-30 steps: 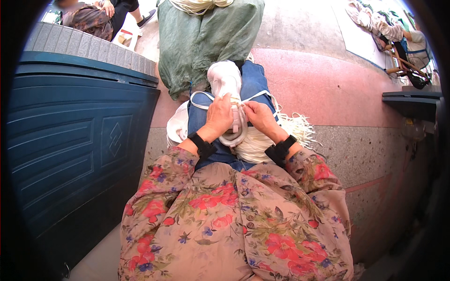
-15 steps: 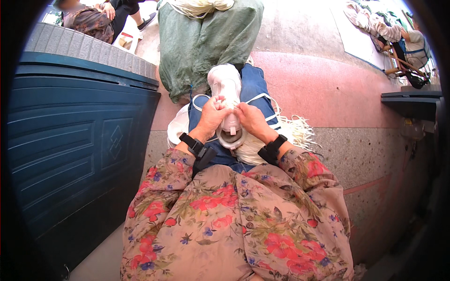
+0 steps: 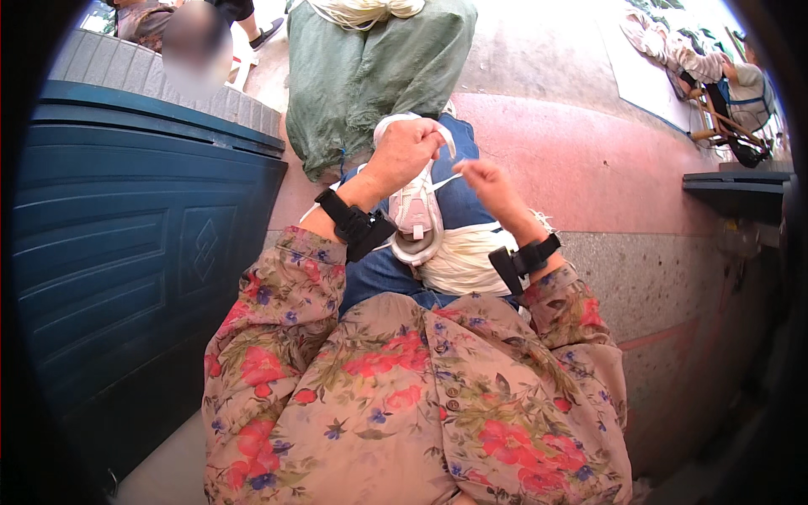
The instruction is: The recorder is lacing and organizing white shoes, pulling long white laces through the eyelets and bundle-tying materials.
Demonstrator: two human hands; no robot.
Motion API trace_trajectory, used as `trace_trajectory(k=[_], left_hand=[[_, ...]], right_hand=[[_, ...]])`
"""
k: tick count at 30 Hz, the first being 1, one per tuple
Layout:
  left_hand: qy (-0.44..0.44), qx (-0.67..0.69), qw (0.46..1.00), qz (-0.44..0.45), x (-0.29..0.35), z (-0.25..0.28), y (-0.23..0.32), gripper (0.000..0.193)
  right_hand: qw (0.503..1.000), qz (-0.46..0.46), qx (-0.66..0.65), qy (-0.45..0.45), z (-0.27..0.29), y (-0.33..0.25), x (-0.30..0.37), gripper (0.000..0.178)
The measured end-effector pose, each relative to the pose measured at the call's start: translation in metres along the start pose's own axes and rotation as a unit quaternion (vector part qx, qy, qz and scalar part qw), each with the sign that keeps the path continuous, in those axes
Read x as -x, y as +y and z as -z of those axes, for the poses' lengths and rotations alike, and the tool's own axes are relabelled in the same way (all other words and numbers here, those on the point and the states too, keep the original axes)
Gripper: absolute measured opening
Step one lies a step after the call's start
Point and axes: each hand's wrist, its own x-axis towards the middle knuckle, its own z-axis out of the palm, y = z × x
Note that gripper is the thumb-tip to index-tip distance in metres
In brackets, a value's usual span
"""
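A pale pink-and-white shoe (image 3: 414, 225) rests on my lap between my jeans-clad legs, its heel opening toward me. My left hand (image 3: 402, 158) is raised over the front of the shoe, fingers closed on a white shoelace (image 3: 446, 139) that curves off its fingertips. To the right, my right hand (image 3: 497, 192) pinches a white lace too; a stretch of it runs from the fingertips back to the shoe's eyelets. My left hand hides most of the toe. A bundle of cream-white laces (image 3: 467, 261) lies across my right thigh beside the shoe.
A large green woven sack (image 3: 379, 80) stands in front of my knees, with another lace bundle (image 3: 362, 10) on top. A dark blue panelled door (image 3: 135, 219) lies at left. Beyond it a person sits. A chair with cloth (image 3: 732, 101) stands far right.
Both hands have risen from the shoe's tongue and moved apart. The left went forward over the toe, the right outward to the right, drawing lace with them.
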Motion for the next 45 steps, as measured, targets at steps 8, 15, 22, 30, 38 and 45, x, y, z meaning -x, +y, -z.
trace_trajectory(k=[8,15,22,30,38,45], left_hand=[[0.025,0.173,0.973,0.149,0.001,0.012,-0.021,0.016],[0.075,0.256,0.953,0.143,0.010,0.027,-0.031,0.014],[0.085,0.250,0.954,0.144,0.011,0.028,-0.038,0.013],[0.167,-0.280,0.944,-0.047,0.036,0.006,-0.074,0.014],[0.070,-0.523,0.847,-0.069,0.096,-0.017,-0.060,0.010],[0.116,-0.307,0.943,0.052,0.088,-0.030,-0.076,0.016]], right_hand=[[0.955,0.070,0.288,-0.022,-0.039,0.027,0.011,0.015],[0.911,0.126,0.392,-0.022,-0.043,0.026,0.003,0.013],[0.894,0.121,0.429,-0.035,-0.049,0.021,-0.003,0.015],[0.956,0.042,0.270,-0.107,-0.052,0.027,-0.014,0.017],[0.927,0.114,0.351,-0.070,-0.061,0.025,-0.014,0.013],[0.954,0.115,0.271,-0.054,-0.061,0.042,-0.019,0.019]])
